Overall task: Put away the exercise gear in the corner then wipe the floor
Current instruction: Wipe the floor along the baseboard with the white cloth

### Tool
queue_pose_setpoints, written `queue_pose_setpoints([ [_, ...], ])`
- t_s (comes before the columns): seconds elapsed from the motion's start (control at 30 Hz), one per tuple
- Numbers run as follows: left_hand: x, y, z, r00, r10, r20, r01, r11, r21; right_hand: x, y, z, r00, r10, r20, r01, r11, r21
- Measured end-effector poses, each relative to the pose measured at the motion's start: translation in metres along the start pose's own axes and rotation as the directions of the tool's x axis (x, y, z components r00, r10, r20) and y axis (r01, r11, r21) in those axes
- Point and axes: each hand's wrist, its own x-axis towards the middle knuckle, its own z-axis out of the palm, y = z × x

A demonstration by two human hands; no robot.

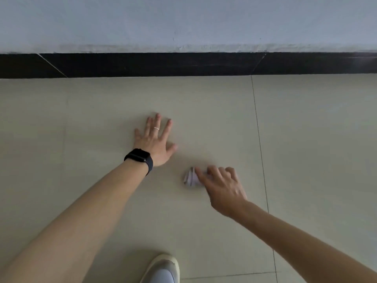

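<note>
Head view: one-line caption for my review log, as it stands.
Left hand flat on the tiled floor, right hand grips a folded cloth on it.

Pale tiled floor [316, 139] against a grey wall [183, 21], all in dim, even light.
And there the wall ran straight across the top, painted a flat bluish grey, its lower edge rough and scuffed where it met a glossy black skirting [163, 64] with slanted joints. Below lay large beige tiles, one thin dark grout line [260, 139] running down the right side, another [228, 275] crossing it near the bottom edge.
</note>
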Motion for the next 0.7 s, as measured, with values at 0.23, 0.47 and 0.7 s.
queue_pose_setpoints([
  [0.23,-0.106,-0.014,0.05,0.991,-0.016,0.13,0.014,1.0,0.015,0.044,0.01,-0.003,0.992,0.05,-0.119,-0.053,0.998,-0.021],
  [0.47,-0.137,0.002,0.074,0.98,-0.18,0.087,0.186,0.98,-0.071,-0.007,-0.052,0.021,0.963,0.222,-0.151,-0.208,0.972,0.106],
  [0.7,-0.142,-0.018,0.079,0.993,-0.085,0.087,0.089,0.995,-0.036,-0.109,-0.102,0.075,0.879,-0.476,0.006,0.475,0.877,0.071],
])
